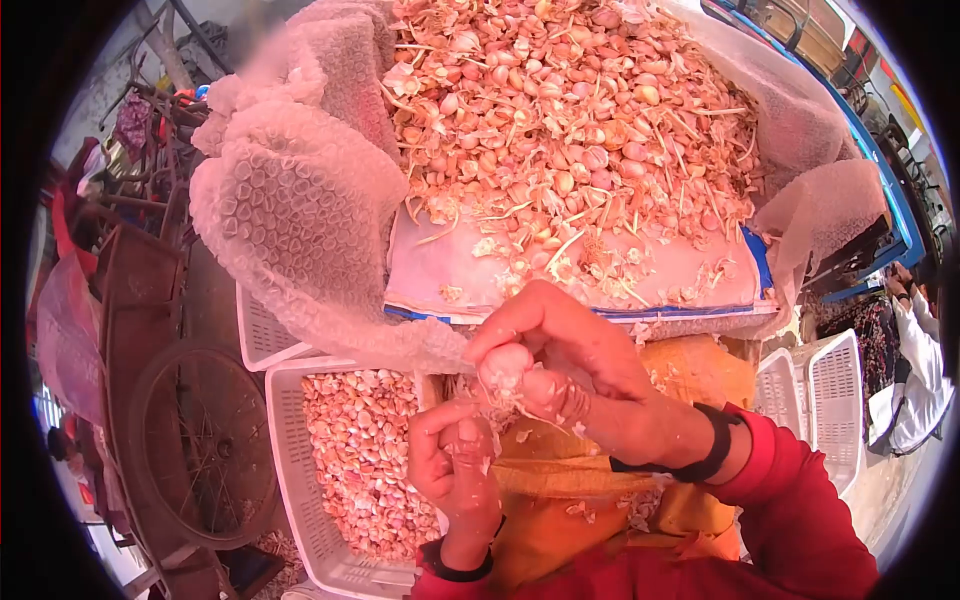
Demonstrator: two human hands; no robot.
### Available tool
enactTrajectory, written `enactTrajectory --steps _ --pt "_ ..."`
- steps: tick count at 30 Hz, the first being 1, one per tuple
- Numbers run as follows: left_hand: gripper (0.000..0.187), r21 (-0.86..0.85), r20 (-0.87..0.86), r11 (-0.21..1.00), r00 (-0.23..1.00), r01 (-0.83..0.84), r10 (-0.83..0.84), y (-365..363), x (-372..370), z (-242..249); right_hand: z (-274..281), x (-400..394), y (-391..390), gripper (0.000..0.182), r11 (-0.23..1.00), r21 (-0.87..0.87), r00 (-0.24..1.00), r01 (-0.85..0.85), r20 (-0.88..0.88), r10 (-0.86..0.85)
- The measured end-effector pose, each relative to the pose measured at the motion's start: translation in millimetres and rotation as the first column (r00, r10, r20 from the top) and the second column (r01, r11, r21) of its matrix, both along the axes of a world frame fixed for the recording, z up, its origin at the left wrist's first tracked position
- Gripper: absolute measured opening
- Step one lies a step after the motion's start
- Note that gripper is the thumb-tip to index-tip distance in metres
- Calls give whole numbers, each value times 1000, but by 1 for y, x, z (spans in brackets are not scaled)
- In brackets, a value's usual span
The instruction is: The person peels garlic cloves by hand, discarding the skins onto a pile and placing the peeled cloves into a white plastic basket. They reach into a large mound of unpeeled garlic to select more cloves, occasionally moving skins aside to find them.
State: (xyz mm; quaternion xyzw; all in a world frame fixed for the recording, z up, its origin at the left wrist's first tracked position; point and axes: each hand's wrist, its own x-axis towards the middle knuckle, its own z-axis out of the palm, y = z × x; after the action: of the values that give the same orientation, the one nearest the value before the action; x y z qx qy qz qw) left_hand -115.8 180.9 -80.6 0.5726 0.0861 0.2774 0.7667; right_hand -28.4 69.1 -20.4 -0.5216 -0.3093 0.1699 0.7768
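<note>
A whitish garlic bulb [506, 370] with root strands is pinched between the thumb and fingers of my right hand [590, 385], in front of the pile. Just left of it and lower, my left hand [458, 465] has its fingers curled and pressed together; anything inside them is too small to make out. Beyond both hands lies a large heap of garlic cloves, stalks and loose skins [580, 110] on a pale sheet with a blue edge [430, 265]. Below left, a white basket [283, 460] holds many separated cloves [365, 450].
Bubble wrap [290, 210] drapes over the heap's left side. An orange cloth [560, 500] covers the lap. White crates [835, 400] stand at right. A spoked wheel [205, 450] is at left. A person in a light garment [918, 360] is at the far right.
</note>
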Motion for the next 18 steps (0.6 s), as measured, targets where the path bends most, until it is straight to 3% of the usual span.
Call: enactTrajectory --steps 2,4,6,8,10,13,16,18 --pt "24 -88 -84 996 996 17 -24 -2 -6 -8 -3 -21 7 17 995 -99 863 24 504 30" --pt "26 -315 -261 935 932 162 -250 7 -24 -16 -18 -57 22 17 993 -116 667 -34 737 109" --pt "26 -114 -258 974 941 193 -217 8 -31 -38 -10 -72 40 18 996 -57 398 -73 914 81" --pt "25 62 -248 979 953 195 -174 6 -34 -56 -6 -64 79 31 998 9 400 68 916 -35" --pt "23 117 -261 981 958 152 -118 8 -30 -65 -9 -27 121 46 828 -123 303 547 951 -59" --pt "21 -1 -284 1000 959 -12 11 17 -27 -80 -33 -16 134 58 622 -301 335 723 940 65" --pt "19 -111 -307 985 947 -135 96 32 -26 -89 -34 -15 95 49 802 -356 455 480 882 119" --pt "18 -148 -318 981 945 -127 74 37 -20 -88 -33 -3 59 38 826 -452 565 337 799 207"
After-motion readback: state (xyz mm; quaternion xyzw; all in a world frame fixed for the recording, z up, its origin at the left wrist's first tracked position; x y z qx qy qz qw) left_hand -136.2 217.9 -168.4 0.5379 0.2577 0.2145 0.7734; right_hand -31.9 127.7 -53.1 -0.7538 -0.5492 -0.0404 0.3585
